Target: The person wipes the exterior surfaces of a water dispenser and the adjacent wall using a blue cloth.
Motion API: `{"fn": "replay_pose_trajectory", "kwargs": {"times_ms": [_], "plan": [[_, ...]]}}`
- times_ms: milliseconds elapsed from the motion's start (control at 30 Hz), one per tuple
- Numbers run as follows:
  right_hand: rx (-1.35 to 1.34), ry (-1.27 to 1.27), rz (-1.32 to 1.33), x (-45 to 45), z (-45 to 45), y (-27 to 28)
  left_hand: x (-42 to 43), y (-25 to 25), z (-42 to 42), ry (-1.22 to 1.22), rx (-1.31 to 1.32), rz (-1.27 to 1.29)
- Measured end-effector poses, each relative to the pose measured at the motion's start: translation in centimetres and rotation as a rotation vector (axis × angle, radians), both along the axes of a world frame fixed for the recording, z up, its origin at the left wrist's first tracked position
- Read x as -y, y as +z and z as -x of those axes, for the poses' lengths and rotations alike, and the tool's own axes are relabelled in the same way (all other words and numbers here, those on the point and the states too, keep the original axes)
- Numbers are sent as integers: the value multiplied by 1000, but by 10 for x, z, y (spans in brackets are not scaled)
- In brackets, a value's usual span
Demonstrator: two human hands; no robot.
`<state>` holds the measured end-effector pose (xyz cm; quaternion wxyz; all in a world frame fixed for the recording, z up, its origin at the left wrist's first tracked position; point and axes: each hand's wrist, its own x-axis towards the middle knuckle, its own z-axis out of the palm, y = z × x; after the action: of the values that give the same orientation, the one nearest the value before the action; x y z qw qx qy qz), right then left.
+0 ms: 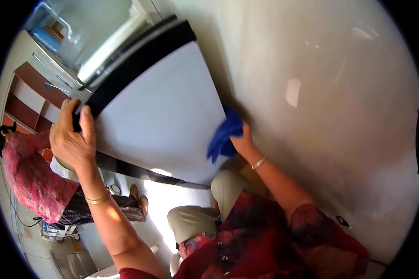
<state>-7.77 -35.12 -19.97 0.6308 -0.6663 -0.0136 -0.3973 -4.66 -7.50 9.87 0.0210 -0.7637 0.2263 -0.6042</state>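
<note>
A boxy appliance with a pale grey-white front panel (163, 107) and a black top edge (144, 58) stands before me, tilted in the view. My left hand (74, 139) grips the left corner of that black edge, thumb on one side and fingers curled over the other. In my right hand (243, 141) is a bunched blue cloth (226, 135), held against the panel's right edge, near the wall. Slight blur covers the cloth, and part of its contact with the panel is hidden.
A glossy pale wall (321, 93) rises close on the right. A clear plastic container (97, 32) sits above the appliance. At left, a person in a pink patterned top (35, 172) bends near brown shelves (39, 88). Sunlight falls on the floor (160, 200).
</note>
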Motion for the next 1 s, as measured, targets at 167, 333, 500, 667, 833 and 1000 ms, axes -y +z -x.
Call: {"fn": "replay_pose_trajectory", "kwargs": {"times_ms": [167,333,500,667,833,1000], "plan": [[293,-175,269,-28,44,182,-30,11,47,-10,-2,69],[275,-193,297,-48,77,230,-48,9,76,-4,2,65],[236,-46,-21,-71,90,114,-68,-2,90,-46,-36,97],[-120,18,-49,-68,114,-51,-75,-16,103,-49,32,47],[-253,-35,35,-76,121,-82,-80,-26,103,-72,37,31],[-62,2,48,-80,117,17,-73,-29,107,-78,27,32]]}}
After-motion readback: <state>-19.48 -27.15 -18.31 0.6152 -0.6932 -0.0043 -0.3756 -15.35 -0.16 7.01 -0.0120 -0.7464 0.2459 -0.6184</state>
